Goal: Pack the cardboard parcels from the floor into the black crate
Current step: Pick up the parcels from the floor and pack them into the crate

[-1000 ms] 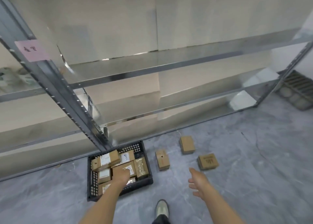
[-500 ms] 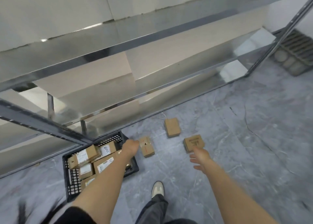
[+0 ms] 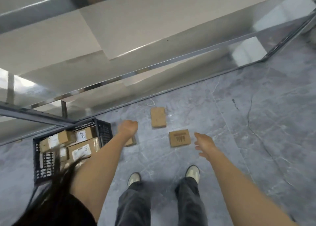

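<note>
The black crate (image 3: 44, 164) stands on the floor at the left and holds several labelled cardboard parcels (image 3: 80, 146). Just right of the crate lies a parcel (image 3: 132, 141), mostly hidden under my left hand (image 3: 128, 128); the fingers point down behind the back of the hand, so any grip is out of sight. A plain parcel (image 3: 158, 119) lies farther back near the shelf. A printed parcel (image 3: 179, 138) lies in the middle. My right hand (image 3: 203, 144) hovers just right of it, fingers spread, holding nothing.
A metal shelving rack (image 3: 153, 67) runs along the back, its lowest rail just behind the parcels and the crate. My two feet (image 3: 192, 172) stand on the grey marble floor in front of the parcels. Dark hair hangs into view at the lower left.
My left hand has left the crate and moved right onto the nearest floor parcel. My right hand has advanced beside the printed parcel. My head has tilted down and closer.
</note>
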